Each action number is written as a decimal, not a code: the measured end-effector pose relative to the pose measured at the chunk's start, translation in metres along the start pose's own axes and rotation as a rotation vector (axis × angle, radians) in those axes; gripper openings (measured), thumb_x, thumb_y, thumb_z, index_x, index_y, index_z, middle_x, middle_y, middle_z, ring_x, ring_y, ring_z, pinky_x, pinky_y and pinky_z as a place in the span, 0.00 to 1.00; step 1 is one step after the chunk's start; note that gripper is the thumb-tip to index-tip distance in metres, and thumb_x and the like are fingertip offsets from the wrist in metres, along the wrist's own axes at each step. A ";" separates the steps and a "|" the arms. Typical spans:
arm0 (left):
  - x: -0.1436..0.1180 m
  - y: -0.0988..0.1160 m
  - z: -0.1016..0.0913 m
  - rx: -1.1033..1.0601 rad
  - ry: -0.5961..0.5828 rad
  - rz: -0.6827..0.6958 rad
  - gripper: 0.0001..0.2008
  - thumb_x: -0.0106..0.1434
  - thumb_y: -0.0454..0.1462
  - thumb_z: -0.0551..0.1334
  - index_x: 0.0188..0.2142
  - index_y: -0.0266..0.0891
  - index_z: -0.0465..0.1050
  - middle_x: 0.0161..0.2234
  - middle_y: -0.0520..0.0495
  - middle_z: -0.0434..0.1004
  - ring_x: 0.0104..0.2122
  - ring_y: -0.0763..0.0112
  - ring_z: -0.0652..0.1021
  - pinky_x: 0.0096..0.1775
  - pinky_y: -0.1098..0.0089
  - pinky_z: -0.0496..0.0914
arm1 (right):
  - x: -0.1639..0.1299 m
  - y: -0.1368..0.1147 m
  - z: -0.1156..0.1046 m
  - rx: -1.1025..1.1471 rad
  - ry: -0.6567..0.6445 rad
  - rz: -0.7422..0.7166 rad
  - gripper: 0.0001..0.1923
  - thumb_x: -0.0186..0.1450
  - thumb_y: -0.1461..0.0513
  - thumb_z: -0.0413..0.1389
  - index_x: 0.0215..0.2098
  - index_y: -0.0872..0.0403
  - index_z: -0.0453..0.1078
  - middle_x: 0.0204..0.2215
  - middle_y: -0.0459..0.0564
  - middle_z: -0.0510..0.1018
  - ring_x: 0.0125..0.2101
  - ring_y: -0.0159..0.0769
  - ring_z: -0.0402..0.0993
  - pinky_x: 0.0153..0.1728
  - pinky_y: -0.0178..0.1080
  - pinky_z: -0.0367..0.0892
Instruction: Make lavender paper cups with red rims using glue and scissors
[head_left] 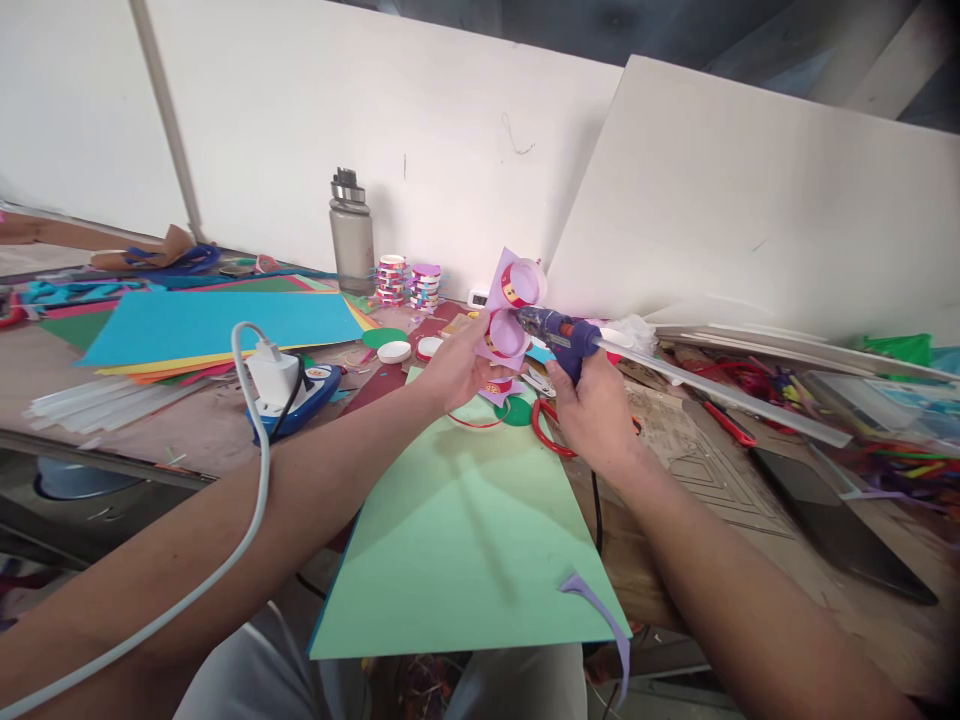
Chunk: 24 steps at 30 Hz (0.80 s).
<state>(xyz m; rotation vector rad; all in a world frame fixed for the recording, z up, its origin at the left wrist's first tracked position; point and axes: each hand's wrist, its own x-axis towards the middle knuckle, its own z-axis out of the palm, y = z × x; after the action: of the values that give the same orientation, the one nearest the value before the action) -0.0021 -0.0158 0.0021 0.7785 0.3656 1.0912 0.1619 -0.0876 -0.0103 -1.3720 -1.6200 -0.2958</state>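
Observation:
Upright in my left hand is a strip of purple paper with round white rings banded in red and yellow, such as the upper ring. Wrapped round the handle of a blue hot glue gun is my right hand. Its nozzle points left and is close to the rings; whether it touches them I cannot tell. A long translucent glue stick sticks out of the gun's back. Below the hands lie red-handled scissors, a green paper disc and light green paper.
A grey water bottle stands at the back beside stacked decorated rings. Coloured paper sheets and spare glue sticks lie left. A white cable runs from a power strip across my left arm. Right lies a dark flat device.

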 end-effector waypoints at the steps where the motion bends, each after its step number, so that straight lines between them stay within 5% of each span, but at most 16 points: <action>1: 0.000 0.000 0.000 -0.004 0.001 0.002 0.17 0.72 0.43 0.61 0.55 0.38 0.72 0.44 0.39 0.84 0.44 0.59 0.85 0.53 0.53 0.77 | 0.000 0.001 0.000 -0.001 0.003 -0.003 0.15 0.70 0.52 0.51 0.45 0.53 0.69 0.38 0.61 0.79 0.39 0.55 0.76 0.43 0.56 0.73; 13: 0.004 0.004 -0.003 -0.042 0.107 0.036 0.21 0.73 0.46 0.58 0.59 0.37 0.70 0.46 0.36 0.83 0.43 0.57 0.85 0.54 0.50 0.76 | 0.000 0.000 0.000 0.049 0.000 0.039 0.12 0.69 0.52 0.51 0.41 0.51 0.67 0.34 0.59 0.79 0.36 0.54 0.76 0.37 0.54 0.72; 18: 0.002 0.007 -0.002 -0.030 0.096 -0.006 0.16 0.72 0.43 0.59 0.53 0.37 0.74 0.41 0.40 0.84 0.41 0.56 0.85 0.52 0.47 0.77 | 0.002 0.000 0.000 0.223 -0.067 0.091 0.16 0.68 0.52 0.54 0.48 0.52 0.69 0.40 0.57 0.82 0.40 0.50 0.77 0.42 0.50 0.72; 24: 0.002 0.012 0.001 -0.071 0.137 -0.039 0.15 0.71 0.42 0.57 0.51 0.37 0.75 0.39 0.40 0.85 0.45 0.53 0.84 0.53 0.47 0.77 | 0.008 0.003 0.001 0.464 -0.187 0.321 0.19 0.65 0.47 0.57 0.42 0.53 0.71 0.34 0.51 0.80 0.33 0.40 0.75 0.37 0.44 0.70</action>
<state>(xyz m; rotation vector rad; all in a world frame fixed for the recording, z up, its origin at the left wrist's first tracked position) -0.0081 -0.0115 0.0119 0.6330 0.4537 1.1178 0.1642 -0.0806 -0.0061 -1.2914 -1.4652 0.3873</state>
